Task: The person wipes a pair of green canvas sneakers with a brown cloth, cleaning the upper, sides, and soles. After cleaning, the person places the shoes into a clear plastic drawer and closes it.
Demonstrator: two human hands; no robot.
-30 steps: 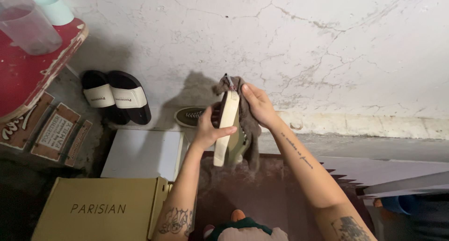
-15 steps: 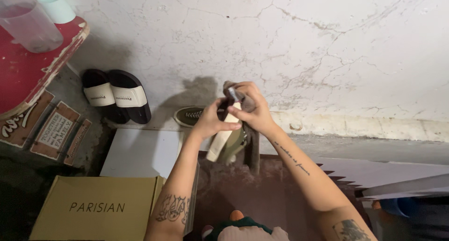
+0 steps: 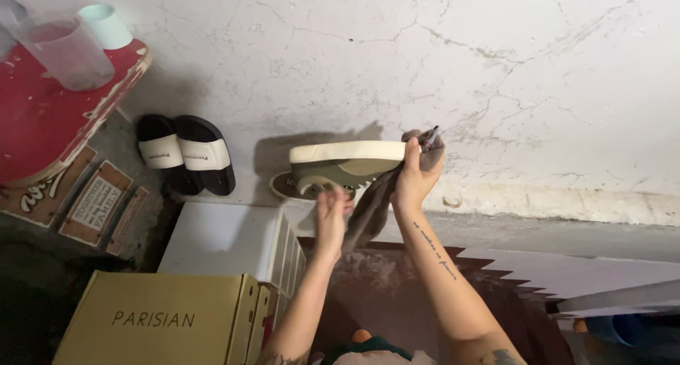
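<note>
Head view: right hand (image 3: 414,177) grips shoe (image 3: 347,163) (sole up).

Floor's grey concrete (image 3: 538,230): black slides (image 3: 185,152) by the wall at left, white box (image 3: 219,239) and tan shoebox (image 3: 159,321) lower left.

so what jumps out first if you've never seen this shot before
Mid-frame, the right hand holds an olive shoe with a cream sole sideways against the cracked white wall, a grey cloth hanging beneath it, while the left hand blurs just under the shoe. To the left, a pair of black slides leans at the wall's foot, and a tan box sits bottom left.
</note>
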